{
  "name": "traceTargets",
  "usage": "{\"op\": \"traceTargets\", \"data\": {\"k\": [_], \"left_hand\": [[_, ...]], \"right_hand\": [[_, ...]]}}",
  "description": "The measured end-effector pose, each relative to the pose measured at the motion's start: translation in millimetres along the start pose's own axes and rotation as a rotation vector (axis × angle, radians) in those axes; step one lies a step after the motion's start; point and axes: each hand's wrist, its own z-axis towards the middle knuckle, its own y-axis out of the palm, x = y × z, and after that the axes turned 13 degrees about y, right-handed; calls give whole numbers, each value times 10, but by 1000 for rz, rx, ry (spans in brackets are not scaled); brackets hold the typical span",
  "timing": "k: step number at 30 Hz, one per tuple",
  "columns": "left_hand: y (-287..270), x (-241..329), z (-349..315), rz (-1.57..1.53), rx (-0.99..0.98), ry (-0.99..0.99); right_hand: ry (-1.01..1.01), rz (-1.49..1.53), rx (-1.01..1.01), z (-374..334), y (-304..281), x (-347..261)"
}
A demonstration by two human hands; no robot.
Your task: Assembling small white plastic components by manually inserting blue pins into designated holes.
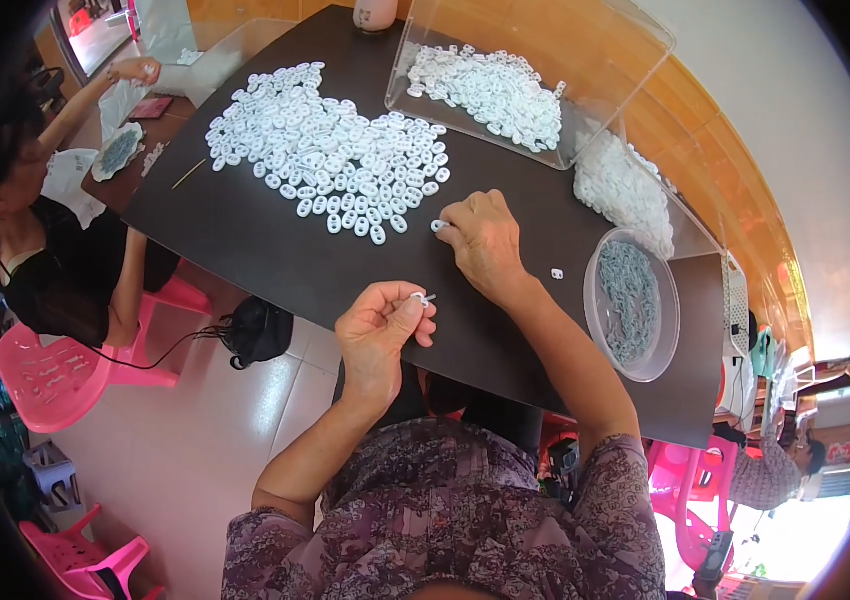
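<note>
Near the table's front edge, my left hand is closed, pinching a small white piece from which a short grey strip sticks out. Farther forward and to the right, my right hand has its fingertips closed on a white oval two-hole piece at the tabletop. A broad pile of such white ovals spreads beyond both hands. To the right of my right forearm, a round clear tub holds many thin grey-green pieces. One loose white two-hole piece lies between that forearm and the tub.
A clear box of white pieces lies at the far side of the dark table, beside a bulging clear bag. A thin gold stick rests left of the pile. Another person sits at the left, near pink chairs.
</note>
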Motion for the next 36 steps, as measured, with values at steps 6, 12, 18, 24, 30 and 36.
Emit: {"op": "traceTargets", "data": {"k": [6,12,18,24,30,36], "left_hand": [[27,-13,18,30,9,-11],[69,-26,-8,58,-11,11],[180,16,-104,76,-90,-7],[262,29,-162,59,-122,-17],[298,25,-161,41,-94,-10],[328,-27,-182,-11,-62,-7]], "right_hand": [[91,97,-188,-166,-251,72],[635,896,-482,-408,-597,-86],[767,1193,-536,-599,-782,-116],[814,1232,-500,-676,-822,-182],[686,1101,-387,-763,-813,-252],[666,1175,-337,-827,-809,-362]]}}
